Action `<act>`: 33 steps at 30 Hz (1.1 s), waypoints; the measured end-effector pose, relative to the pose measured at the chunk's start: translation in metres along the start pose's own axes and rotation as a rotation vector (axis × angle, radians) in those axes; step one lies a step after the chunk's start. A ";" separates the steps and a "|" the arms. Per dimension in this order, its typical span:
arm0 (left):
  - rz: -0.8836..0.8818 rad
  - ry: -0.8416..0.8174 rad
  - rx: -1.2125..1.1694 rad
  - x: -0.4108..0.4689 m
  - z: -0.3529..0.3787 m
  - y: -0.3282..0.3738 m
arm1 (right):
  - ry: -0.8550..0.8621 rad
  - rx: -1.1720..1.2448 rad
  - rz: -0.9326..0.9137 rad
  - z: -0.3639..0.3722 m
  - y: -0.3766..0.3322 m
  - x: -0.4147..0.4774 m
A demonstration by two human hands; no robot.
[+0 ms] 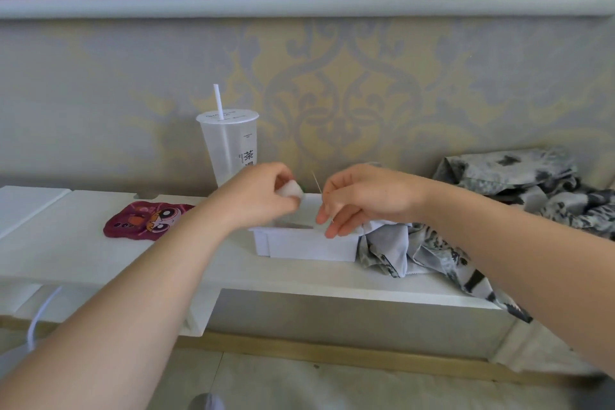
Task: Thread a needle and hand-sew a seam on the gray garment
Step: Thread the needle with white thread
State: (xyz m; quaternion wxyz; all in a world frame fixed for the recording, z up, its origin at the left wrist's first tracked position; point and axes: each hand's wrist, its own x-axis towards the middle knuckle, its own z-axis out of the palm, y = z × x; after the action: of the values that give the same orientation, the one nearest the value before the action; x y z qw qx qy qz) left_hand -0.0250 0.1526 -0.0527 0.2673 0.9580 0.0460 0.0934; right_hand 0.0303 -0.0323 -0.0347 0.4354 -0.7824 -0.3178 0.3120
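White shelf [83,243] — left hand [263,196] grips white spool [291,191], right hand [362,200] pinches needle [316,183].

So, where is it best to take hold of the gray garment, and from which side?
Probably best at the pale fold of the garment beside the box. Pinch it from above and the front. The cloth bunches up there, and part of it hangs over the front edge of the shelf.

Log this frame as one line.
left hand: holds white wad | right hand: pinches needle | both above box | garment: on shelf, right of box
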 end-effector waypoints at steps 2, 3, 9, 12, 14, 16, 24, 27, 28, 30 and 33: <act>-0.056 -0.055 -0.192 -0.013 -0.009 -0.001 | -0.062 0.002 0.022 0.005 0.005 -0.002; -0.090 -0.130 -0.275 -0.019 -0.012 -0.002 | -0.063 -0.004 0.032 0.007 0.007 -0.002; -0.165 -0.236 -0.320 -0.023 0.006 -0.008 | 0.022 0.055 0.064 0.010 0.014 0.010; -0.141 -0.142 -0.274 -0.015 0.018 -0.012 | 0.117 0.073 0.048 0.008 0.018 0.016; -0.126 -0.082 -0.284 -0.009 0.024 -0.014 | 0.167 0.081 0.029 0.008 0.020 0.019; -0.117 -0.026 -0.354 -0.004 0.030 -0.015 | 0.218 0.070 0.008 0.008 0.023 0.022; -0.204 0.006 -1.146 -0.007 0.048 -0.010 | 0.516 0.150 -0.163 0.013 0.039 0.016; -0.235 -0.091 -1.379 -0.015 0.051 -0.006 | 0.453 0.187 -0.173 0.015 0.038 0.011; -0.236 -0.121 -1.433 -0.018 0.052 -0.006 | 0.414 0.196 -0.166 0.016 0.038 0.010; -0.232 -0.166 -1.512 -0.023 0.051 -0.005 | 0.352 0.212 -0.147 0.018 0.038 0.008; -0.225 -0.182 -1.574 -0.028 0.050 -0.004 | 0.308 0.282 -0.127 0.020 0.040 0.007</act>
State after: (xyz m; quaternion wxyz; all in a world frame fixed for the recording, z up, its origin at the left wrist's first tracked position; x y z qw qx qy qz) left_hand -0.0419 0.1265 -0.1012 0.8753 0.4819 0.0408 -0.0075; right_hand 0.0280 -0.0341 -0.0801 0.6029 -0.7303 -0.2495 0.2020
